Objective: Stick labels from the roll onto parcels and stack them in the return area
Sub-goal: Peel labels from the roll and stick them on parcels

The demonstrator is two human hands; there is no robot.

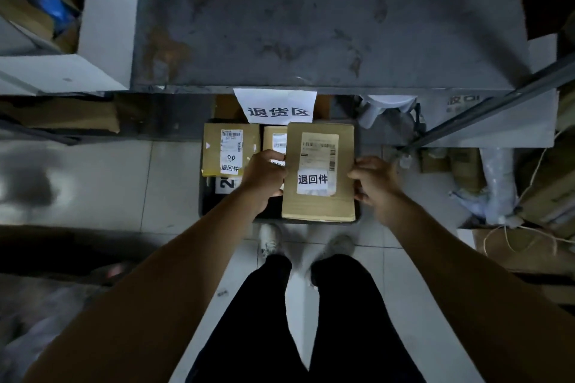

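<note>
Labelled parcel (319,193) clamped at its side edges: left hand (266,176) and right hand (375,180) grip it above the dark tray (205,196). Second parcel (228,149) lies left; bare floor tile (168,183) beyond.

Three parcels (319,171), two hands (264,177), one sign (277,106).

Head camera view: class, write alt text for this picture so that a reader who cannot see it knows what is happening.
Seen from above, a person's left hand and right hand grip the sides of a labelled cardboard parcel over a dark tray on the floor. Two more labelled parcels lie in it, under a paper sign on a grey shelf.
</note>
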